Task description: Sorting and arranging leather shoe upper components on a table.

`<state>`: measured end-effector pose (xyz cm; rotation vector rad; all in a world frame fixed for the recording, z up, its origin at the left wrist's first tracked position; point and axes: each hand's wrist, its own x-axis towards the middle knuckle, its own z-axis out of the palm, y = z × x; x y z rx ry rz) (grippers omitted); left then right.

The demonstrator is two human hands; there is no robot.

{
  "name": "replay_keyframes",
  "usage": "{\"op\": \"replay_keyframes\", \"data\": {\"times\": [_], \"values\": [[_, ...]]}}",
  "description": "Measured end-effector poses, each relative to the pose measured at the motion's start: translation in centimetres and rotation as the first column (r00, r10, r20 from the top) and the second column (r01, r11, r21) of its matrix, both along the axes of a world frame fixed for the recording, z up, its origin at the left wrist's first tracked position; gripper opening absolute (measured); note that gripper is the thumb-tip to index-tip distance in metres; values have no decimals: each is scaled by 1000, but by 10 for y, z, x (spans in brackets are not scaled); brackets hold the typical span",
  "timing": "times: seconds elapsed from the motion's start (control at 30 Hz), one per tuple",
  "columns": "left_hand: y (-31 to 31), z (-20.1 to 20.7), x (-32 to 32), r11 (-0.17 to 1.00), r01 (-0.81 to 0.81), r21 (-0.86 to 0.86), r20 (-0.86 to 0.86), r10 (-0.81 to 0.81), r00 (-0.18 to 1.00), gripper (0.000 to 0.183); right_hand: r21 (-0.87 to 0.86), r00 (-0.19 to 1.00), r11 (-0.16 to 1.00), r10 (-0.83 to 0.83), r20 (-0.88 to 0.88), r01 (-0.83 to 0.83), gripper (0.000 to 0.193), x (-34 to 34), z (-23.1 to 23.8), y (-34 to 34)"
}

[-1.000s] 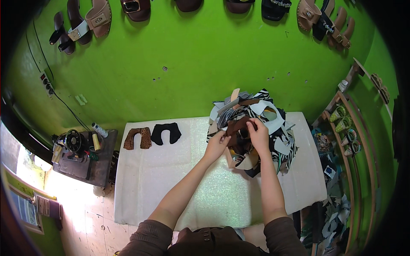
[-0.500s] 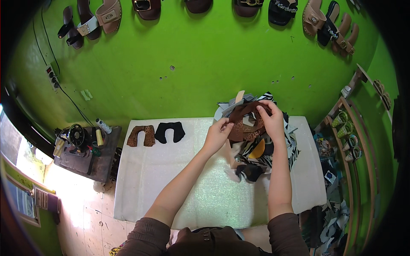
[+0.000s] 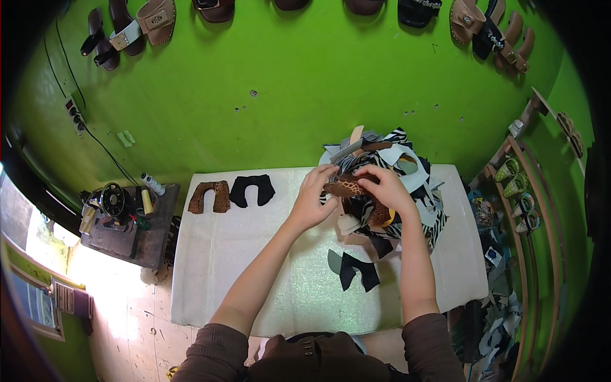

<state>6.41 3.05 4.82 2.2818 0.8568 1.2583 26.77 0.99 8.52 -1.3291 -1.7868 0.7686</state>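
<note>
A brown leopard-print scrap of material [image 3: 345,187] is stretched between my hands above a heap of offcuts [image 3: 415,173]. My left hand [image 3: 313,198] has its fingers and thumb closed about the scrap's left end. At its right side, my right hand [image 3: 386,190] pinches the scrap. Zebra-striped, white, grey and brown pieces make up the heap, partly covered by my right hand and forearm. To the left, a leopard-print U-shaped piece [image 3: 221,198] and a black U-shaped piece [image 3: 265,192] lie side by side. Nearer me are a black cut piece [image 3: 351,270] and a grey-green piece [image 3: 334,261].
A pale cloth-covered table [image 3: 242,274] carries the pieces, against a green wall [image 3: 191,114] with sandals [image 3: 157,22] along it. At left stands a sewing machine [image 3: 113,202] on a dark stand. A wooden rack [image 3: 541,254] with shoes is on the right, beside scraps below.
The brown patterned piece I held up has given way to a leopard-print one. A white cut-out now shows atop the heap. Black and grey-green pieces now lie apart in front of it.
</note>
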Motion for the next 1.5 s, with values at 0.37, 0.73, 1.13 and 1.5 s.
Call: {"op": "replay_keyframes", "data": {"times": [0.37,0.73,1.13,1.5], "values": [[0,1,-33,825,63,-562,-105,-147,984,29,-103,989,983,149,-23,-150,24,-48,-7,-10],[-19,-18,-76,376,419,-826,403,-126,907,36,-272,925,935,120,-362,-227,23,-49,-41,-23],[-37,-33,-67,143,382,-913,367,-121,922,40,-70,986,988,130,-101,-138,32,-62,-59,-34],[-45,-39,-77,32,444,-896,437,-124,891,45,-6,990,992,128,62,-127,21,-54,-62,-46]]}}
